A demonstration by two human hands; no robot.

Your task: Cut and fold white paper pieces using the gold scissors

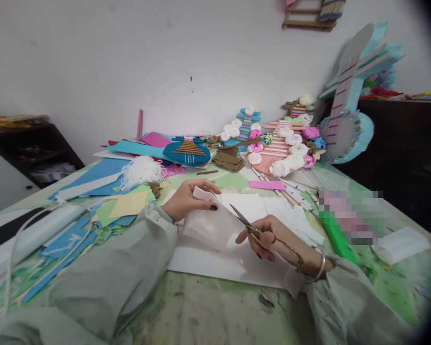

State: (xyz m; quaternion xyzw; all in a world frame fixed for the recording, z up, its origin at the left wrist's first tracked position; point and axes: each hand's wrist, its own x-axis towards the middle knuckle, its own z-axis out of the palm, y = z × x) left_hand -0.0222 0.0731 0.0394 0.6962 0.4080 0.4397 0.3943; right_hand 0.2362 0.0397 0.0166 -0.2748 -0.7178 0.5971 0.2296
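Ok so the white paper piece point(213, 229) is mid-surface, a bit toward the far edge, raised over the white sheets point(215, 263). Your left hand point(195, 199) has it pinched, thumb on top, grip narrow. Your right hand point(269, 235) is wrapped round the scissors point(251, 227), fingers at the handles; blades look almost together, tips up near the paper's right side, can't tell if they're touching tbh.

Further out: pink strip point(266, 185) beyond the sheets, next to the striped sticks point(294, 194). Toward the left edge you've got colored paper scraps point(129, 203) w/ the white string pile point(142, 172) just behind. Blue instrument-shaped craft point(186, 152) is near the far edge, and a white roll point(402, 244) sits by the right edge.
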